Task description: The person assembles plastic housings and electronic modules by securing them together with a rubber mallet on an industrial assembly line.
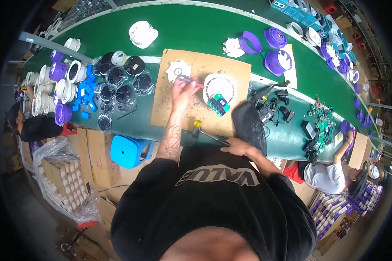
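Note:
My left hand is closed over the cardboard sheet, fingers around a slim object with a red end whose kind I cannot make out. Just right of it lies a white round housing, with a green circuit board at its near edge. Beyond my left hand sits a white star-shaped part with a round centre. My right hand, near the table's front edge, grips the dark handle of a mallet. Its yellow and black head points left.
Wrapped black round parts, blue blocks and white and purple housings crowd the left. A black bag-like thing, adapters and circuit boards lie right. A blue stool stands below. A co-worker sits right.

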`<state>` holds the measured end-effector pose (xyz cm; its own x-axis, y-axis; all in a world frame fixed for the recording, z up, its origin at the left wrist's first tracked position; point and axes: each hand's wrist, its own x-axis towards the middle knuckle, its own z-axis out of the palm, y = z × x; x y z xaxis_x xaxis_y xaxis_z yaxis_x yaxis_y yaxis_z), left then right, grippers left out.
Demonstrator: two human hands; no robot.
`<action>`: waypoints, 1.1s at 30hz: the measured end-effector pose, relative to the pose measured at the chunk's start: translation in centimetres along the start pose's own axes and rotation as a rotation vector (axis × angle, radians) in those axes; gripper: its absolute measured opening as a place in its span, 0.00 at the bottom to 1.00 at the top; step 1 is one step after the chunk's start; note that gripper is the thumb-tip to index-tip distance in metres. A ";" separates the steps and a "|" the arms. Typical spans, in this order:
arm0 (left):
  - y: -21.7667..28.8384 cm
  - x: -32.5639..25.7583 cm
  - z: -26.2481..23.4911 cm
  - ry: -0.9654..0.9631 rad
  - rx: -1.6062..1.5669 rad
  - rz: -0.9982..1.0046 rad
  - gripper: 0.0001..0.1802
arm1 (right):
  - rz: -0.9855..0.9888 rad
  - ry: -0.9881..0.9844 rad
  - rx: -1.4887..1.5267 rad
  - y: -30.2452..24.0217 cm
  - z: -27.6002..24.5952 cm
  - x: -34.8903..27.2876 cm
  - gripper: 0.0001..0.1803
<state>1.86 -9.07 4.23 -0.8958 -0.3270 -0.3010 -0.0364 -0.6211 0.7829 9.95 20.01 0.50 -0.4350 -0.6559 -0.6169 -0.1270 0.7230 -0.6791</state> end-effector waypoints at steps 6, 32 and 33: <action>-5.9 3.7 0.9 -0.195 0.517 0.155 0.17 | 0.433 -0.189 0.294 -4.7 -7.5 -11.0 0.24; -8.2 2.0 0.9 -0.340 0.783 0.336 0.14 | 0.226 0.619 0.177 -11.1 -7.7 -11.9 0.20; -8.0 1.8 0.8 -0.346 0.779 0.288 0.14 | 0.173 0.631 0.169 -11.5 -8.2 -11.9 0.17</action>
<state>0.21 -4.07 -2.11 -0.9954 -0.0841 0.0459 0.0327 0.1517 0.9879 9.31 21.30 18.94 -0.8802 -0.2441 -0.4069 0.1102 0.7289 -0.6757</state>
